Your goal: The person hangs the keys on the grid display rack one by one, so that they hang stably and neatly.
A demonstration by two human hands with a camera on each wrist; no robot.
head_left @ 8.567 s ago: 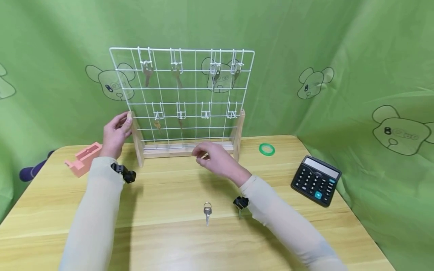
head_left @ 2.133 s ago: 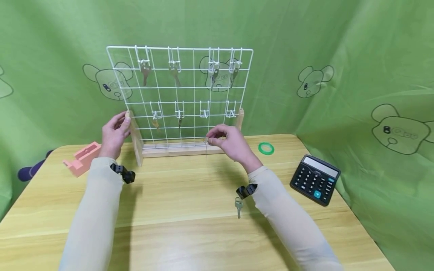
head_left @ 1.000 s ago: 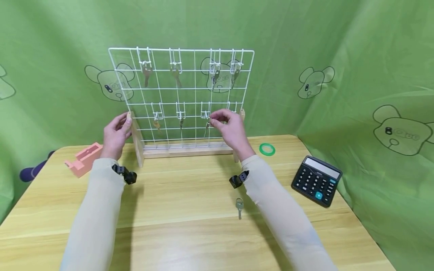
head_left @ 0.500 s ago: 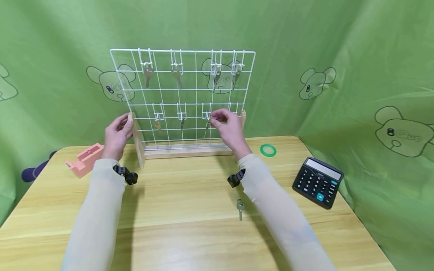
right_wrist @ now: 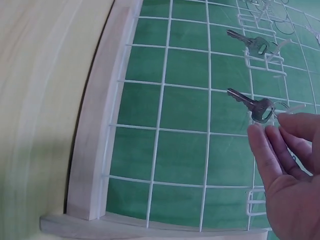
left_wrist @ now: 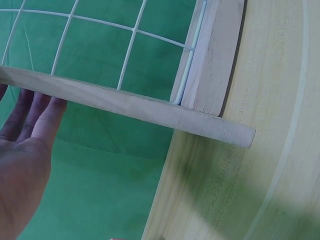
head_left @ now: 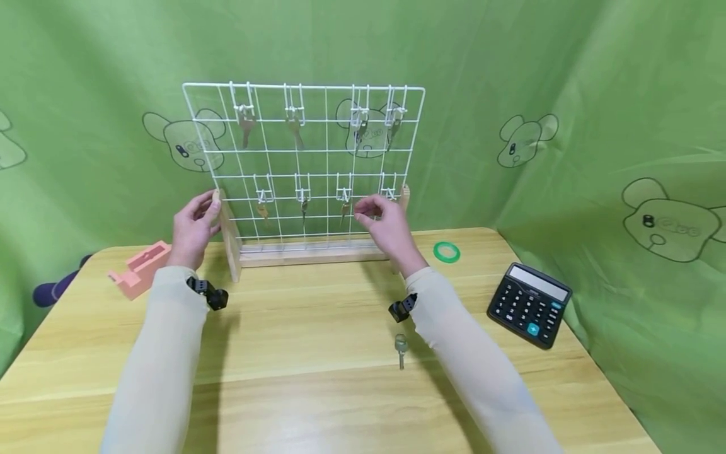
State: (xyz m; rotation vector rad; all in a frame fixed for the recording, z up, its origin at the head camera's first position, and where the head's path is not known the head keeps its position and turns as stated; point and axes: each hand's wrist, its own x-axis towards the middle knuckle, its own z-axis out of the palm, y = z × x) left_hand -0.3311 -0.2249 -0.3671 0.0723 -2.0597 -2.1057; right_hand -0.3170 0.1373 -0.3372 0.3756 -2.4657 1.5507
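A white wire grid rack (head_left: 326, 151) stands upright in a wooden stand. My left hand (head_left: 193, 230) grips its left wooden post (head_left: 229, 243), thumb in front; in the left wrist view the fingers (left_wrist: 47, 117) reach behind the post. A silver key (head_left: 345, 210) hangs by its ring from the third hook of the lower row. My right hand (head_left: 388, 227) is just right of that key, its fingers loosely bent and holding nothing. In the right wrist view the fingertips lie close to the hanging key (right_wrist: 260, 107). Another key (head_left: 401, 349) lies on the table under the right forearm.
Several more keys hang on the rack's hooks, among them a brass one (head_left: 263, 210). The lower right hook (head_left: 388, 192) bears no visible key. A pink tape dispenser (head_left: 138, 271) sits left, a green tape roll (head_left: 447, 252) and a black calculator (head_left: 530, 306) right.
One key has gone from the table and now hangs on the third lower hook. Over the last half second my right hand has let go and shifted slightly right. The left hand stays put.
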